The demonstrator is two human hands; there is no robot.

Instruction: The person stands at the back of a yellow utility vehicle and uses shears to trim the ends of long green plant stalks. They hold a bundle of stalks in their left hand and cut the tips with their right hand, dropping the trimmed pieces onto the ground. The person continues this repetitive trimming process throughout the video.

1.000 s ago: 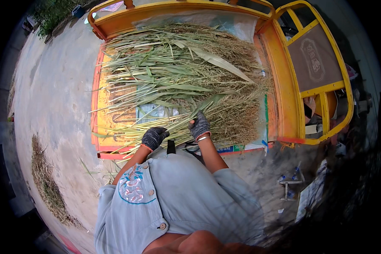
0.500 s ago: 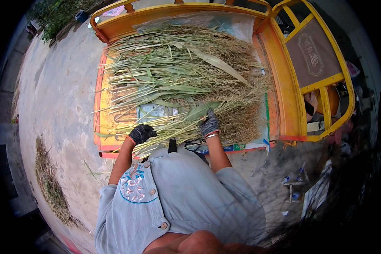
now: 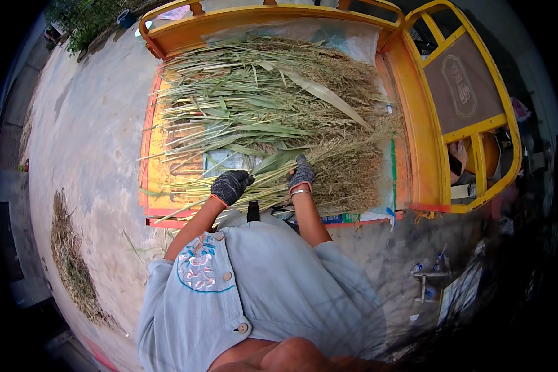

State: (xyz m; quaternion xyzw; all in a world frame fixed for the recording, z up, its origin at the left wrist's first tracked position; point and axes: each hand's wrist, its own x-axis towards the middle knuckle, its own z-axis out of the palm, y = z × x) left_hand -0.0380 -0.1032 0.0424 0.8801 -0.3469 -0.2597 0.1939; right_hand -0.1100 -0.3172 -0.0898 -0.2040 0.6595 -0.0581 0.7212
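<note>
Long green grain stalks with brownish, feathery seed heads [image 3: 347,180] lie across an orange cart bed [image 3: 161,127], stems to the left and heads to the right. My left hand [image 3: 231,186], in a dark knitted glove, is closed over stems near the bed's front edge, at the left end of a broad green leaf [image 3: 276,162]. My right hand [image 3: 302,173], gloved alike with a light band at the wrist, is closed on a stalk where stems meet seed heads. Its fingers partly hide what they grip.
A yellow cart frame with a brown panel [image 3: 459,87] rises at the right, and an orange rail [image 3: 273,13] runs along the far side. Dried plants [image 3: 71,260] lie on the concrete at left. A small stand with bottles [image 3: 429,276] is at the lower right.
My left hand has moved right and up, closer to my right hand. My right hand has shifted slightly left and up. The broad leaf between them has moved left.
</note>
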